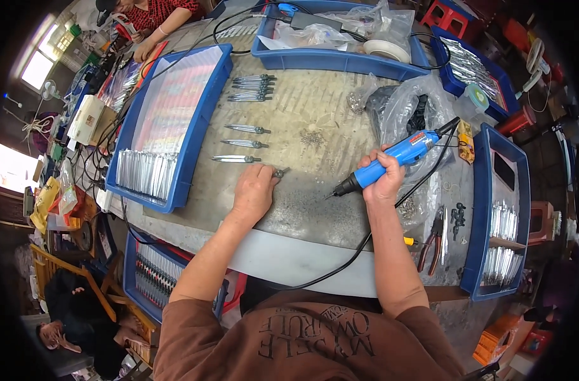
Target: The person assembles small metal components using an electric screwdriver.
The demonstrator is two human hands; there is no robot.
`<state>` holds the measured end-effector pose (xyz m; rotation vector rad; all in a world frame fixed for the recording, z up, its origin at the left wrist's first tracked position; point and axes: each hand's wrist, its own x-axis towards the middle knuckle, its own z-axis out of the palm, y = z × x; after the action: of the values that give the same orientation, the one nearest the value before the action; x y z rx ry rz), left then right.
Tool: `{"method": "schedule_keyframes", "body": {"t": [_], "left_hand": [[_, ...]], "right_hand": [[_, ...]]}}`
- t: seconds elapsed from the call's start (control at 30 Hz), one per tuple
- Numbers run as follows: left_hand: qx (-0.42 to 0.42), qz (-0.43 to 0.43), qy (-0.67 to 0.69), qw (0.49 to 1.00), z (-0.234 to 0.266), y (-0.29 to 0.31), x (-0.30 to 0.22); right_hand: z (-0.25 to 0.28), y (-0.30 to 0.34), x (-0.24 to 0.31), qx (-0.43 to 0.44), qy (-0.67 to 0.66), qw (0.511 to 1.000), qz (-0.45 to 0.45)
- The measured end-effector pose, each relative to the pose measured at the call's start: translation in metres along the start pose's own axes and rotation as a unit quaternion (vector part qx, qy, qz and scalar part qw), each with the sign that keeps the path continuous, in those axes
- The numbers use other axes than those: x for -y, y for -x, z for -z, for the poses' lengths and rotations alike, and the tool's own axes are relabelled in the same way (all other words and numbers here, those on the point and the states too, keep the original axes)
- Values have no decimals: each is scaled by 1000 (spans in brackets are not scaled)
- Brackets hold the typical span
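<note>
My right hand (386,178) is wrapped round a blue electric screwdriver (400,152), whose dark tip points left and down over the metal worktop (296,216). My left hand (254,190) rests on the worktop with its fingers closed round a slim metal piece (280,172); only its dark end shows past the fingers. Beyond it, similar pointed silver pieces with dark heads lie in a column: one (240,159), another (245,144), a third (247,129). Farther up is a close group of several more (251,89). Tiny screws (312,138) are scattered at mid-table.
Blue trays stand left (194,127), at the back (334,60) and right (470,254). Pliers (435,238) lie right of my forearm. A clear plastic bag (423,105) sits behind the screwdriver. A black cable (346,267) crosses by my right arm. Another person (166,19) works at far left.
</note>
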<state>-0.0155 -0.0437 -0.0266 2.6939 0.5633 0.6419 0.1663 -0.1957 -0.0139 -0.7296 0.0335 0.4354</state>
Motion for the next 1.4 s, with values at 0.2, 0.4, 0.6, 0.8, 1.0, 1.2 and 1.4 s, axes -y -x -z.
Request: {"method": "schedule_keyframes", "body": {"t": [0.2, 0.4, 0.6, 0.8, 1.0, 1.2, 1.4], "left_hand": [[-14, 33, 39, 999, -10, -11, -11], [-13, 26, 31, 999, -20, -16, -16], [-34, 16, 67, 997, -20, -15, -17], [-11, 90, 135, 987, -16, -14, -17], [-28, 84, 135, 987, -19, -14, -16], [-32, 87, 123, 988, -20, -13, -17], [-30, 103, 134, 985, -23, -14, -21]], "right_hand": [[2, -1, -2, 1, 3, 1000, 3], [2, -2, -2, 3, -1, 1000, 0], [7, -5, -2, 10, 24, 1000, 0], [6, -5, -4, 10, 22, 1000, 1], [8, -5, -4, 8, 19, 1000, -1], [5, -4, -3, 4, 14, 1000, -3], [3, -5, -1, -2, 3, 1000, 5]]}}
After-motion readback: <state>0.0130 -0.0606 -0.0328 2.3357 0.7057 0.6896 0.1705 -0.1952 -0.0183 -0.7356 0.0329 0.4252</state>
